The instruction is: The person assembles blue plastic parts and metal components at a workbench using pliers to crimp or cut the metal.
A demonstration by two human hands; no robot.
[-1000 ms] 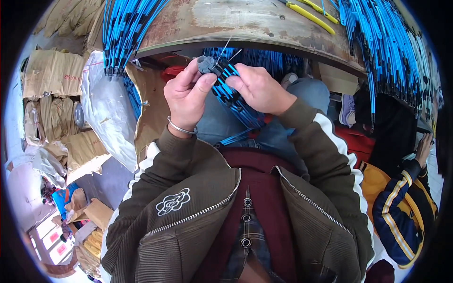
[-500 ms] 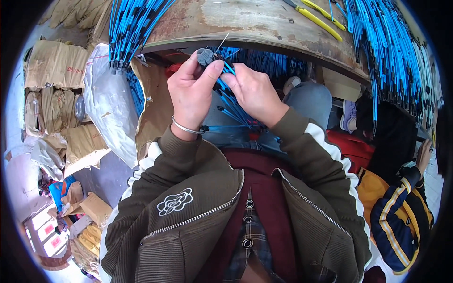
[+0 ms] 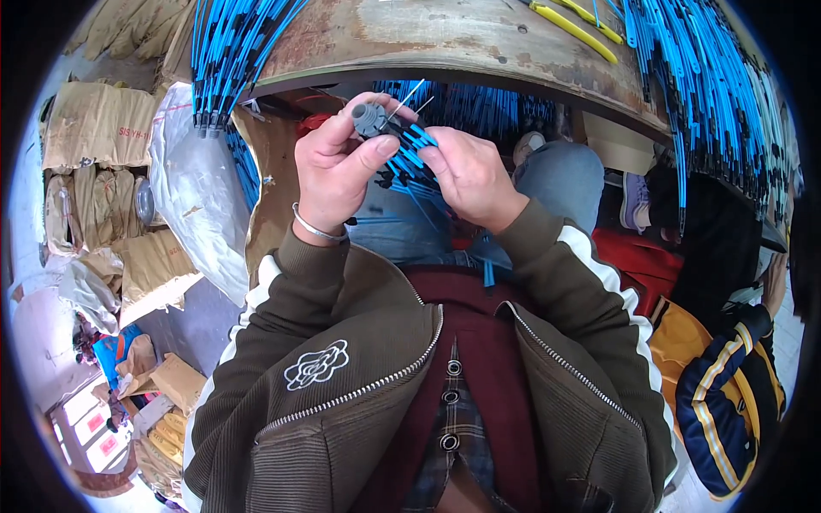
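Note:
My left hand [image 3: 333, 171] pinches a grey ridged plastic hub [image 3: 370, 120] between thumb and fingers. Out of the hub sticks a thin pale wire [image 3: 410, 96], with a second end beside it. Blue rods [image 3: 422, 135] with black joints, looking like umbrella ribs, fan out from the hub and hang over my lap. My right hand [image 3: 470, 171] is closed on the blue ribs just right of the hub; its fingertips are partly hidden. Both hands are held up just in front of the bench edge.
The worn wooden bench [image 3: 410, 30] carries yellow-handled pliers [image 3: 577, 32]. Bundles of blue ribs hang at its left [image 3: 231, 60] and right [image 3: 701, 94]. Plastic sheeting [image 3: 192, 188] and brown paper sacks [image 3: 98, 124] lie at left. A person's striped sleeve [image 3: 723, 376] is at right.
The hub has tilted and dropped slightly, and the hanging ribs have shifted toward my right hand. My left hand has moved a little left and down. The person at right has moved an arm.

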